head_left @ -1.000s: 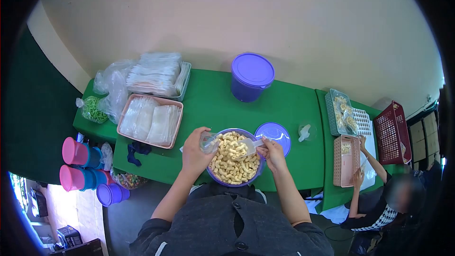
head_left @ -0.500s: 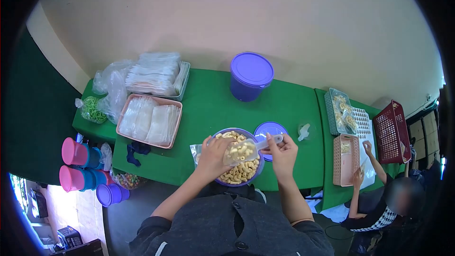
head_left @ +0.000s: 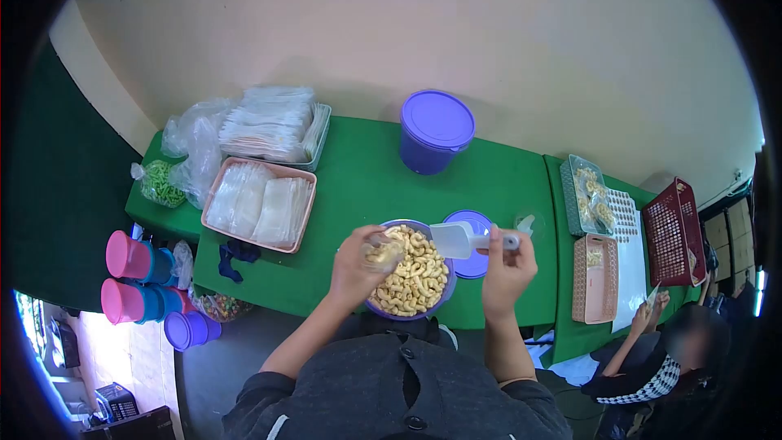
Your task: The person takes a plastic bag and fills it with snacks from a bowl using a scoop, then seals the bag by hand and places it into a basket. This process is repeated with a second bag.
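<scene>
A purple tub (head_left: 449, 289) full of pale, curved, macaroni-like snacks (head_left: 415, 277) stands in front of me at the table's near edge. My left hand (head_left: 356, 267) is closed around a clear plastic bag (head_left: 383, 253) with some of the snacks inside, over the tub's left side. My right hand (head_left: 507, 273) grips the handle of a translucent scoop (head_left: 453, 239), whose bowl looks empty and hangs over the tub's upper right rim. Beneath the scoop lies a round purple lid (head_left: 472, 265) on the green cloth.
Baskets of clear bags (head_left: 259, 205) sit at left; a lidded purple bucket (head_left: 436, 132) stands at the back. A clear dish (head_left: 529, 225) lies right of the lid. At the right table, a co-worker (head_left: 643, 350) sits near a pink basket (head_left: 595, 277) and a maroon basket (head_left: 674, 232).
The scoop, earlier tipped with snacks at the bag's mouth, has moved right and is now empty. My left hand holds the bag upright, apart from the scoop. The co-worker's hands have come together.
</scene>
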Motion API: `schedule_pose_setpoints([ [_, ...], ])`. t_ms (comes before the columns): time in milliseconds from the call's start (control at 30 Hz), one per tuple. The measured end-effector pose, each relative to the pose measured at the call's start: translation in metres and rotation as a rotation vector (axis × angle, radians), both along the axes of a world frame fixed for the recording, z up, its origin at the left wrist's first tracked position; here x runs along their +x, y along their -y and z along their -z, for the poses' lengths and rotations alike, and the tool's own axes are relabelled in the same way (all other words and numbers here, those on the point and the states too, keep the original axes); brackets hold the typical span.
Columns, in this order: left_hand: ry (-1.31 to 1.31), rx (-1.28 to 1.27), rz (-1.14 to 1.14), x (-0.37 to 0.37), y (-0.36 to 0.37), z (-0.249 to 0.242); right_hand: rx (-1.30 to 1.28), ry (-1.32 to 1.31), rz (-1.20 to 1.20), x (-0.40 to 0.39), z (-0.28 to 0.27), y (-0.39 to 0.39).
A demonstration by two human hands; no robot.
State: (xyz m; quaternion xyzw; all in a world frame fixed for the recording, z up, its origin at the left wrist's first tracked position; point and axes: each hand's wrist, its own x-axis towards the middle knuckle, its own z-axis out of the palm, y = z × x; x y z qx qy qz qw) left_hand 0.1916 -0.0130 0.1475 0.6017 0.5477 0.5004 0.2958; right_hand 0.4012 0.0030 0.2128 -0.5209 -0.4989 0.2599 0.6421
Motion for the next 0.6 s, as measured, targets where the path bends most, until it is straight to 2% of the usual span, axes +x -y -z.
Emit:
schedule_pose_setpoints([
  [33, 0.000, 0.001, 0.000, -0.003, -0.002, 0.001, 0.001, 0.000, 0.000, 0.002, 0.006, -0.008],
  [100, 0.272, 0.066, -0.053, -0.009, -0.006, 0.003, -0.220, -0.142, -0.157, 0.011, 0.031, -0.023],
  [167, 0.204, 0.087, -0.064, -0.018, -0.006, -0.006, -0.276, -0.158, -0.213, 0.017, 0.063, -0.033],
  [233, 0.421, 0.160, -0.020, -0.028, -0.011, 0.000, -0.390, -0.125, -0.249, 0.016, 0.088, -0.037],
  [267, 0.603, 0.121, 0.110, -0.035, -0.010, -0.001, -0.390, -0.126, -0.250, 0.014, 0.101, -0.037],
  [300, 0.601, 0.121, 0.108, -0.037, -0.011, -0.006, -0.463, -0.077, -0.285, 0.010, 0.113, -0.036],
  [367, 1.103, 0.132, 0.274, -0.041, -0.012, -0.012, -0.538, -0.029, -0.324, 0.006, 0.131, -0.034],
  [433, 1.085, 0.090, 0.313, -0.046, -0.011, -0.006, -0.557, -0.150, -0.419, 0.003, 0.138, -0.033],
  [500, 1.268, 0.107, 0.382, -0.046, -0.011, -0.004, -0.564, -0.151, -0.421, 0.004, 0.141, -0.033],
  [533, 1.267, 0.107, 0.383, -0.047, -0.010, -0.005, -0.572, -0.151, -0.423, 0.004, 0.141, -0.033],
  [600, 1.392, -0.061, 0.428, -0.049, -0.005, -0.007, -0.576, -0.164, -0.431, 0.006, 0.139, -0.032],
])
